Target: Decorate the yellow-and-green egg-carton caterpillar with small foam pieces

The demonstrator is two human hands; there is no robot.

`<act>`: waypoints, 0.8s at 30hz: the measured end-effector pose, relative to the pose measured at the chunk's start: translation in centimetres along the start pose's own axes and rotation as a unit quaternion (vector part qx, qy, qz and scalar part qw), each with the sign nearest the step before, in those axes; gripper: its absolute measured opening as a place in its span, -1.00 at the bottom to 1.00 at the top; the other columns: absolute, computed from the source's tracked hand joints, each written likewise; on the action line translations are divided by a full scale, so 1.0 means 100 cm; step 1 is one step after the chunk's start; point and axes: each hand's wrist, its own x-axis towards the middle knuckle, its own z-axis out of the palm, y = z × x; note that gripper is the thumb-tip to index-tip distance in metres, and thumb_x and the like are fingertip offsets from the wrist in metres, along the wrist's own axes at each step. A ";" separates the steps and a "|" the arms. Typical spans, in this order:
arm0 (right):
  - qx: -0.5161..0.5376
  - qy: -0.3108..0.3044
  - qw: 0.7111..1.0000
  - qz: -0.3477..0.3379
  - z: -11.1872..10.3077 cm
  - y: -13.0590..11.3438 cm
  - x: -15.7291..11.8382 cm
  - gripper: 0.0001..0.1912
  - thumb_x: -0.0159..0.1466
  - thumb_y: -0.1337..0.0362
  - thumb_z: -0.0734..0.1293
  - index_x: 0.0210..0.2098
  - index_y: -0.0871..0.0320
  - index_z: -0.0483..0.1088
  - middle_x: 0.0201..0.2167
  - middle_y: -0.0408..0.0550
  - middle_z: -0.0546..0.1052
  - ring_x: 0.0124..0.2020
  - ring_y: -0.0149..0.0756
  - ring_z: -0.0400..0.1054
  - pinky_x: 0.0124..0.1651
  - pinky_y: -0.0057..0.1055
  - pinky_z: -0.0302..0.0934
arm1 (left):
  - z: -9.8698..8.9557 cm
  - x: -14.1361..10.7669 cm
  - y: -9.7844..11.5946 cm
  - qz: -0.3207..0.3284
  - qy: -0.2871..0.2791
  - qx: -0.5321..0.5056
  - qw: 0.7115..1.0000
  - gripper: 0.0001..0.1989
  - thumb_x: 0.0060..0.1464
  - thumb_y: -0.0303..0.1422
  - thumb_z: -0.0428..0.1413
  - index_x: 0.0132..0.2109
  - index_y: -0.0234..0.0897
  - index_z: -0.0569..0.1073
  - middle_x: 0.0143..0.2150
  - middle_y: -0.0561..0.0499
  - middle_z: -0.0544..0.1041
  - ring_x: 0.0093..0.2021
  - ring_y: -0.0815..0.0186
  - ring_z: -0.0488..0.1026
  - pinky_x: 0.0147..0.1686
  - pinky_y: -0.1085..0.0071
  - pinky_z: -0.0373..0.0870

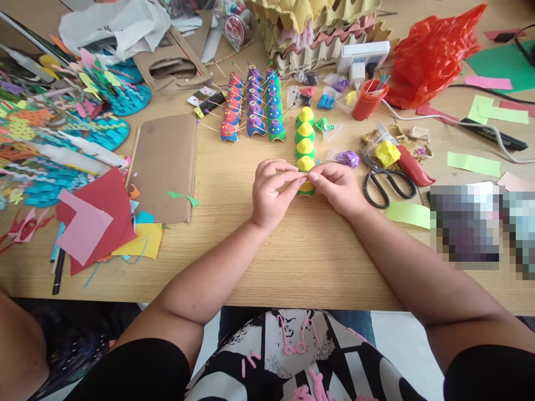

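Observation:
A strip of egg-carton cups (305,147), coloured green with yellow tops, stands lengthwise in front of me. Over its near end, my left hand (273,189) and my right hand (339,187) meet with fingertips pinched together. Whatever lies between the fingertips is too small to make out. The hands hide part of the nearest cups. Left of the strip stand three more carton strips with pins sticking out: a red one (231,114), a purple one (254,106) and a blue-green one (275,106). Purple clay (350,159) in a bag lies just beyond my right hand.
Black-handled scissors (388,181), yellow clay (387,153) and a red tool (413,166) lie at right. Behind them are a red cup (369,100) and a red plastic bag (434,55). Cardboard (163,167) and paper scraps (96,220) cover the left; egg trays (326,33) are stacked behind.

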 end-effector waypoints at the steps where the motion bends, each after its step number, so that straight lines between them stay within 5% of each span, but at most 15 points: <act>1: -0.001 0.000 1.000 0.001 0.000 0.000 0.000 -0.40 0.16 -0.29 0.57 -0.45 0.18 0.56 -0.56 -0.19 0.43 -0.50 -0.47 0.17 -0.40 -0.43 0.14 | -0.001 0.000 0.000 -0.001 -0.002 0.003 1.000 -0.90 0.34 -0.22 0.32 -0.14 -0.07 0.72 -0.15 0.06 0.67 0.02 0.31 0.56 0.17 0.29 0.53; 8: -0.006 0.010 1.000 -0.012 -0.001 0.001 0.000 -0.42 0.22 -0.25 0.55 -0.48 0.17 0.53 -0.60 -0.21 0.40 -0.53 -0.49 0.18 -0.43 -0.43 0.13 | -0.003 0.002 0.004 -0.008 -0.037 0.024 0.999 -0.69 0.35 -0.12 0.30 0.13 -0.12 0.67 -0.04 0.00 0.69 0.05 0.29 0.59 0.18 0.29 0.55; 24: -0.010 -0.010 1.000 -0.015 0.000 -0.001 0.000 -0.39 0.20 -0.29 0.54 -0.48 0.17 0.52 -0.57 -0.20 0.39 -0.50 -0.47 0.16 -0.39 -0.42 0.12 | 0.000 0.000 0.000 -0.002 -0.015 0.018 1.000 -0.86 0.36 -0.17 0.29 -0.14 -0.05 0.72 -0.17 0.06 0.69 0.03 0.30 0.57 0.18 0.23 0.56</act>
